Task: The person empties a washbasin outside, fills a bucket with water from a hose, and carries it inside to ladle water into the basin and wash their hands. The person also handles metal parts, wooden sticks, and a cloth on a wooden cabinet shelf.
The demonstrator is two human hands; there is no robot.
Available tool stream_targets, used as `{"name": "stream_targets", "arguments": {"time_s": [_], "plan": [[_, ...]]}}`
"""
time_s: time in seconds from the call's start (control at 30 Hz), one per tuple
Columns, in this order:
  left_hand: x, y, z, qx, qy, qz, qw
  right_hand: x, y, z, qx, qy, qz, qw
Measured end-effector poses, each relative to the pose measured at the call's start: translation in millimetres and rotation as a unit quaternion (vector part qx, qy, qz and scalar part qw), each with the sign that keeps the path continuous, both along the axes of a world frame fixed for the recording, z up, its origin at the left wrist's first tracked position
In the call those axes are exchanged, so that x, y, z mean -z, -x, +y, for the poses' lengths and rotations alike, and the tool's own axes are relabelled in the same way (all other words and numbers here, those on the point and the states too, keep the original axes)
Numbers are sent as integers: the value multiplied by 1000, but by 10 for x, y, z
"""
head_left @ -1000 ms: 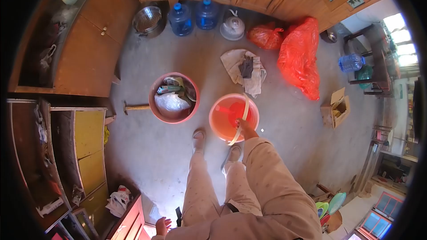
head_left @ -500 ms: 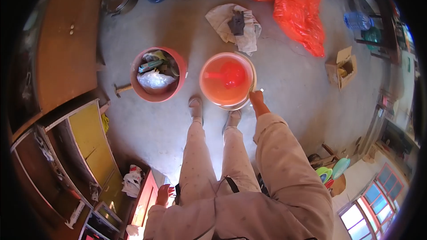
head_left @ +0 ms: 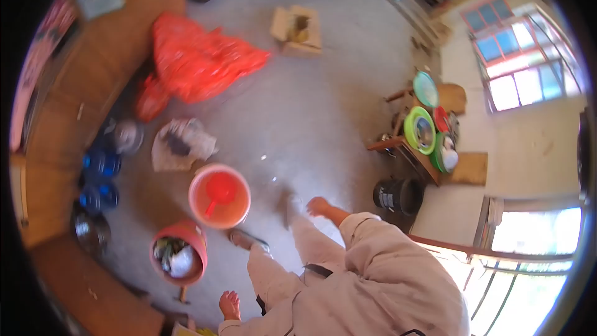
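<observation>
On the floor left of my feet stands a pink bucket (head_left: 242, 206) with a red dipper (head_left: 221, 188) inside. Below it is a pink bin (head_left: 200, 246) that holds a clear plastic bag and other rubbish. My right hand (head_left: 323, 207) hangs over the floor to the right of the bucket, apart from it and holding nothing, its fingers slightly blurred. At the bottom, my left hand (head_left: 229, 305) is empty with fingers apart, nearest to the pink bin and a hammer (head_left: 183, 295).
Red plastic bags (head_left: 202, 59), a cloth (head_left: 183, 144) and an opened carton (head_left: 298, 31) lie on the floor. Basins (head_left: 420, 130) rest on a low table at right, beside a black bucket (head_left: 399, 196). Blue water bottles (head_left: 99, 180) stand by the left cabinets.
The view has swung to the right, so the buckets now appear further left. My right hand has let go of the pink bucket's handle. My feet have shifted.
</observation>
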State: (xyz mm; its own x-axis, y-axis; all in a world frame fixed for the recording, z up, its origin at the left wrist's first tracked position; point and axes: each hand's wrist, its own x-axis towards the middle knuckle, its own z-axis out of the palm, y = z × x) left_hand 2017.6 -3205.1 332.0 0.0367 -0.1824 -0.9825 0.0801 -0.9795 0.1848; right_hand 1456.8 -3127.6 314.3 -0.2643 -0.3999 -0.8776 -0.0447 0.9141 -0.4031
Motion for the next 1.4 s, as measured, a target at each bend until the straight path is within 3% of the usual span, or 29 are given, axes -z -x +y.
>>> {"name": "stream_targets", "arguments": {"time_s": [0.07,0.1,0.13,0.17,0.2,0.23,0.27,0.3,0.33,0.37,0.43,0.47,0.53,0.63,0.67,0.7,0.77,0.8,0.9,0.97,1.03,1.07,1.1,1.17,1.2,1.27,1.3,1.37,1.4], "plan": [[232,160,-337,36,-2,-27,999,54,-46,72,-231,126,108,959],[392,207,-559,43,-21,-11,999,111,-148,61,-232,201,174,936],[529,279,-856,50,-41,4,998,233,-177,-29,-343,410,296,792],[555,466,-1089,59,-60,17,996,-897,-268,-441,-82,176,69,979],[214,979,-1350,86,-4,-54,995,-1255,-270,-593,-149,358,72,919],[101,1420,-1610,90,71,-46,992,-1651,-344,-758,-73,401,-13,913],[36,1737,-1885,91,145,-36,985,-1820,-376,-918,-111,425,-124,890],[60,1930,-2187,155,237,98,954,-2337,-362,-1041,-188,457,-148,857],[7,2311,-2436,420,466,-4,779,-3028,-337,-1040,-144,482,-202,840],[195,2695,-2811,458,634,-88,616,-3404,-336,-1005,-115,564,-221,787],[-251,3651,-3257,280,494,-91,818,-3952,-132,-869,-153,609,-157,762],[-528,4155,-3439,206,465,-103,855,-4058,-10,-835,-156,602,-115,775],[-916,5098,-3790,198,506,-123,831,-4237,297,-801,-159,584,-32,796],[-1298,6327,-4100,224,571,-164,773,-4666,981,-573,-93,589,-308,741],[-1387,6689,-4174,234,589,-177,753,-4809,1171,-573,-176,664,-278,671],[-1445,7051,-4242,243,604,-191,735,-5159,1461,-469,-201,681,-213,671],[-1387,7706,-4335,275,629,-220,693,-5265,1943,-621,-144,591,-374,700],[-1338,8062,-4376,293,643,-232,668,-5284,2199,-727,-99,616,-283,728],[-793,9151,-4249,408,696,-245,538,-5411,2996,-1043,15,649,55,759],[-862,9838,-3499,661,617,-228,360,-5058,3463,-1461,-124,610,127,772],[-1281,10305,-2738,829,514,-160,149,-4997,4029,-1738,-108,616,53,779],[-1363,10549,-2481,848,492,-140,137,-4999,4336,-1761,-105,609,18,786],[-1447,10778,-2267,867,466,-118,132,-5027,4593,-1776,-81,629,0,774],[-1128,11220,-2219,840,494,-60,217,-5148,5010,-1794,-33,674,-33,738],[-962,11432,-2258,825,505,-37,251,-5282,5342,-1634,-57,631,-5,773],[-625,12053,-2498,817,262,108,502,-5056,5872,-1400,93,600,-70,792],[-630,12343,-2521,768,120,162,608,-4772,6103,-1269,161,586,58,792],[-832,12787,-2481,629,70,221,742,-4234,6501,-840,271,487,182,810],[-974,12987,-2450,543,47,246,802,-4051,6680,-587,307,360,203,857]]}}
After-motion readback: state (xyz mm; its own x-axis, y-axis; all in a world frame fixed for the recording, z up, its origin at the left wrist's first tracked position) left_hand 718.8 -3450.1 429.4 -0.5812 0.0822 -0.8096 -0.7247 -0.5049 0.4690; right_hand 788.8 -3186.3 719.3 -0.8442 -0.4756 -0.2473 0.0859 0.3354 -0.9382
